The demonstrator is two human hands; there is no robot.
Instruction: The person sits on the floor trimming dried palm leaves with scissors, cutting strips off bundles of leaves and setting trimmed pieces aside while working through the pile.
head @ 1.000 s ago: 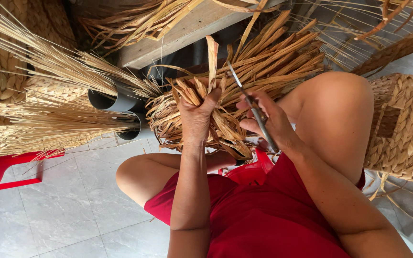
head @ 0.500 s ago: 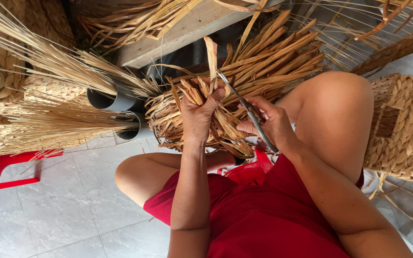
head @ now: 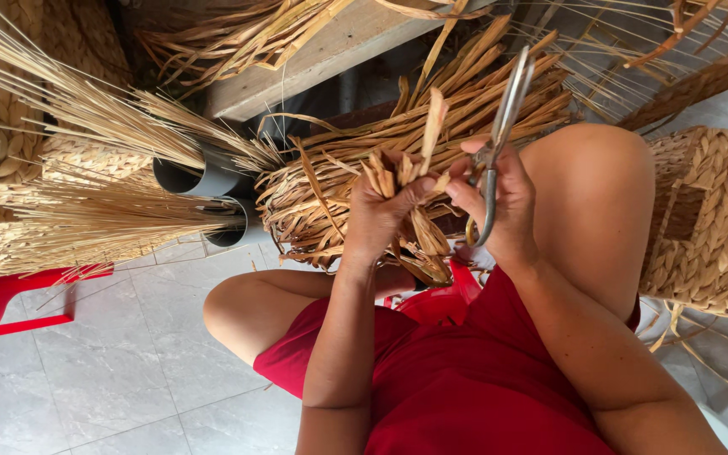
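Left hand: closed around a bunch of dry strips, ends sticking up above the fist, one strip standing taller than the rest.

Right hand: closed on the handles of the scissors, blades pointing up and away, just right of the tall strip; whether the blades are parted cannot be told. Thumb and fingertips touch the strip ends beside the left hand.

Basket: half-woven, loose strips fanning out, lying just beyond both hands and between the knees.

Pipes: two grey tubes left of the basket, each stuffed with straw that spreads left.

Woven basket: finished, at the right, beside the right knee.

Stool: red, near left, on the tiled floor.

Plank: wooden, far centre, with dry strips heaped on it.
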